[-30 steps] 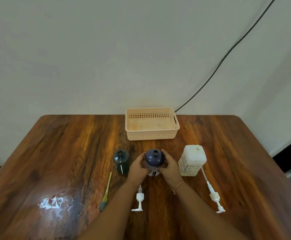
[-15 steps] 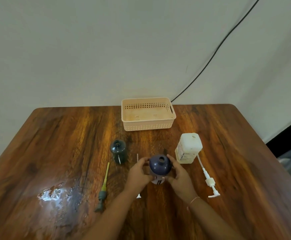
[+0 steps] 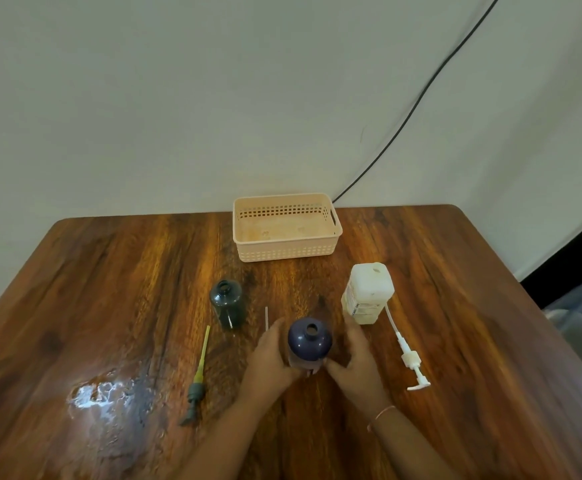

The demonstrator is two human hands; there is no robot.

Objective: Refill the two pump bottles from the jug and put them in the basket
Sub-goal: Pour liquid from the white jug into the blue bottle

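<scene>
Glossy wooden table (image 3: 109,289). Left of the grip stands the open green bottle (image 3: 226,303). Left hand (image 3: 270,358) and right hand (image 3: 353,358) clasp the navy bottle (image 3: 310,342) low; probably light, slippery plastic. Jug (image 3: 369,292) sits just right.

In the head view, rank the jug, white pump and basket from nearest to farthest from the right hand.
From the right hand:
1. Jug, just beyond it, slightly right.
2. White pump, lying to its right.
3. Basket, at the table's far edge.

Plain domestic room: wooden table (image 3: 455,306) under both hands, bare painted wall (image 3: 178,98) beyond, black cable (image 3: 421,95) trailing down it.
</scene>
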